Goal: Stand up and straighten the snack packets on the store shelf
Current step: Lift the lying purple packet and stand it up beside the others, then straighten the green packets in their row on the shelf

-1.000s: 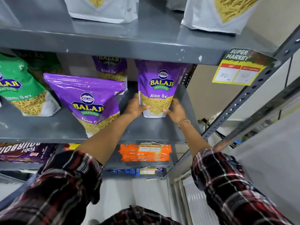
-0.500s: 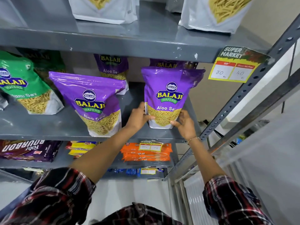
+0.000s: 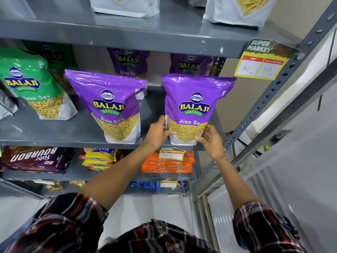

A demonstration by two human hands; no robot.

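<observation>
A purple Aloo Sev packet [image 3: 193, 99] stands upright at the front right of the grey middle shelf [image 3: 54, 137]. My left hand [image 3: 158, 133] grips its lower left side and my right hand [image 3: 209, 137] grips its lower right corner. A second purple Aloo Sev packet [image 3: 111, 105] stands upright to its left, near the shelf's front edge. Two more purple packets [image 3: 127, 63] stand at the back, the right one [image 3: 189, 64] half hidden behind the held packet. A green sev packet [image 3: 31, 84] stands at the left.
The upper shelf [image 3: 127, 35] carries white packets [image 3: 235, 10] and a yellow price tag [image 3: 260, 64]. Below lie Bourbon biscuits [image 3: 34, 158], yellow Marie packs [image 3: 99, 157] and orange packs [image 3: 167, 165]. A perforated steel upright [image 3: 264, 105] bounds the right side.
Both hands have drawn the right purple packet from the back of the shelf to its front edge. Another purple packet behind it has come into view.
</observation>
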